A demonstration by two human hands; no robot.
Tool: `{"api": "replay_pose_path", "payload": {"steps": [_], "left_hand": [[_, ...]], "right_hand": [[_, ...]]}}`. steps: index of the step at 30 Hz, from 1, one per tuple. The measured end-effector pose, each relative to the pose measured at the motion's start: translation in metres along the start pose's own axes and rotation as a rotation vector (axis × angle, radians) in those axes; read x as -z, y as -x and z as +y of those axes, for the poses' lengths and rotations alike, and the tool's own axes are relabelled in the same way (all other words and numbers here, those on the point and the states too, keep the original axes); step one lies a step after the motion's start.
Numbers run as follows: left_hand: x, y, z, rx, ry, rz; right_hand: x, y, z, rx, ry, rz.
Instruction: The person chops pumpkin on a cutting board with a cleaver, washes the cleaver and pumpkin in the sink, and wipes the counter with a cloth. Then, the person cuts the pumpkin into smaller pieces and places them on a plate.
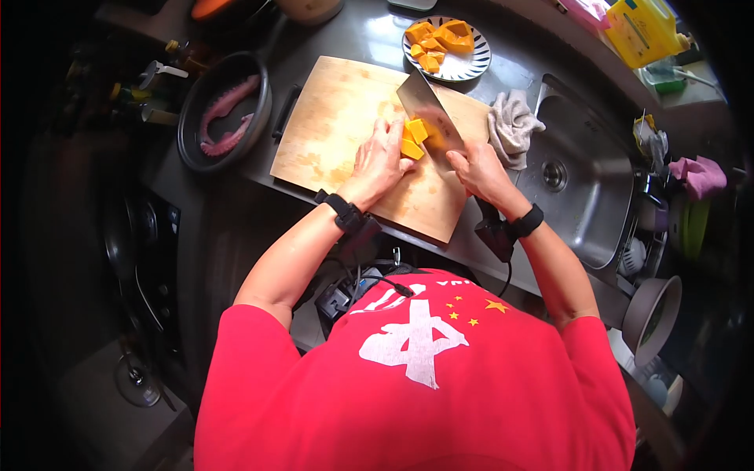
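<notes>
Orange-yellow pieces (414, 138) lie on the wooden cutting board (322, 118), beside the broad blade of a cleaver (430, 114). My right hand (481, 171) is closed round the cleaver's handle, its blade slanting up and left across the board. Against the left side of the pieces rests my left hand (381, 159), fingertips on or beside them and thumb near the lowest piece. Behind the board, a striped plate (481, 56) holds more orange chunks (440, 41).
A sink (585, 204) is at the right, with a crumpled grey cloth (512, 129) at its left edge. Left of the board stands a dark bowl (185, 129) holding long pink meat (216, 118). A yellow bottle (642, 33) is at the upper right.
</notes>
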State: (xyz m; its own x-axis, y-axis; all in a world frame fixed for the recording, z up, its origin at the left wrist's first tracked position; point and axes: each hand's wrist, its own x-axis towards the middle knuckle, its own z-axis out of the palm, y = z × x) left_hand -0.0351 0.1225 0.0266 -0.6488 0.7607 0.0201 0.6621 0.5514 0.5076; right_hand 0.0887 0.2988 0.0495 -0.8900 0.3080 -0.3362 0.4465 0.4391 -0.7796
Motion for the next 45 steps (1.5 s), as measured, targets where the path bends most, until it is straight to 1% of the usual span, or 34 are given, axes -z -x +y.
{"api": "replay_pose_path", "payload": {"steps": [3,4,6,8,11,13,14,16,17,18,20,21,22,24,25,26,27,28,30,31,32,34,35,37,38,40,42,44,45], "left_hand": [[-0.004,-0.005,0.004,0.001,0.035,0.009],[-0.003,-0.005,0.005,0.015,0.041,0.02],[0.001,-0.003,0.005,0.027,0.062,0.011],[0.0,-0.004,0.006,0.032,0.083,0.0],[-0.003,-0.014,0.009,0.03,0.078,0.026],[-0.003,-0.022,0.018,0.079,0.11,-0.039],[-0.005,-0.026,0.018,0.077,0.11,-0.039],[-0.005,-0.037,0.021,0.035,0.123,-0.054],[-0.004,-0.045,0.023,0.062,0.133,-0.136],[-0.004,-0.05,0.022,0.046,0.128,-0.128],[-0.006,-0.056,0.017,-0.019,0.199,-0.132],[-0.006,-0.059,0.016,-0.019,0.216,-0.151],[-0.007,-0.063,0.014,-0.03,0.242,-0.148],[-0.007,-0.072,0.016,0.01,0.294,-0.151],[-0.005,-0.08,0.02,-0.001,0.29,-0.15],[-0.003,-0.089,0.024,0.014,0.365,-0.115],[-0.002,-0.099,0.028,0.032,0.44,-0.082],[-0.007,-0.112,0.03,0.0,0.372,0.014],[-0.013,-0.141,0.038,0.025,0.414,0.103],[-0.016,-0.155,0.043,0.064,0.438,0.132],[-0.019,-0.166,0.045,0.044,0.449,0.148],[-0.029,-0.186,0.049,0.033,0.344,0.243],[-0.033,-0.194,0.048,0.032,0.343,0.242],[-0.038,-0.204,0.049,0.184,0.301,0.184],[-0.041,-0.209,0.046,0.183,0.295,0.178],[-0.039,-0.213,0.027,0.05,0.182,0.324],[-0.028,-0.22,0.008,0.011,0.136,0.297],[-0.019,-0.225,0.001,0.083,-0.152,0.347],[-0.018,-0.231,-0.002,0.135,-0.184,0.342]], "right_hand": [[-0.004,0.005,0.004,0.004,-0.161,0.117],[-0.002,0.005,0.01,0.0,-0.16,0.117],[0.006,0.007,0.018,0.029,-0.31,0.211],[0.021,0.012,0.018,-0.072,-0.371,0.165],[0.024,0.015,0.034,-0.096,-0.359,0.12],[0.019,0.021,0.038,-0.179,-0.409,0.085],[0.017,0.021,0.039,-0.178,-0.41,0.087],[0.012,0.019,0.039,-0.183,-0.443,0.021],[0.008,0.017,0.04,-0.151,-0.467,-0.023],[0.006,0.016,0.035,-0.152,-0.495,-0.059],[0.004,0.014,0.029,-0.163,-0.52,-0.078],[0.005,0.014,0.023,-0.152,-0.517,-0.077],[0.004,0.013,0.022,-0.131,-0.522,-0.062],[0.004,0.008,0.021,-0.071,-0.585,-0.009],[0.007,0.005,0.019,-0.06,-0.534,0.026],[0.009,0.002,0.016,-0.056,-0.535,0.035],[0.013,-0.001,0.01,-0.018,-0.461,0.094],[0.017,-0.005,0.003,0.02,-0.386,0.153],[0.023,-0.019,-0.003,0.023,-0.373,0.181],[0.024,-0.027,-0.003,-0.012,-0.288,0.267],[0.026,-0.033,-0.003,-0.047,-0.202,0.352],[0.037,-0.033,-0.011,-0.074,-0.217,0.388],[0.043,-0.03,-0.014,-0.075,-0.235,0.412],[0.051,-0.024,-0.012,-0.062,-0.289,0.453],[0.056,-0.02,-0.005,-0.066,-0.297,0.453],[0.061,-0.005,0.007,-0.095,-0.488,0.433],[0.063,0.008,0.014,-0.084,-0.552,0.438],[0.058,0.015,0.028,-0.13,-0.619,0.451],[0.055,0.018,0.033,-0.144,-0.64,0.44]]}}
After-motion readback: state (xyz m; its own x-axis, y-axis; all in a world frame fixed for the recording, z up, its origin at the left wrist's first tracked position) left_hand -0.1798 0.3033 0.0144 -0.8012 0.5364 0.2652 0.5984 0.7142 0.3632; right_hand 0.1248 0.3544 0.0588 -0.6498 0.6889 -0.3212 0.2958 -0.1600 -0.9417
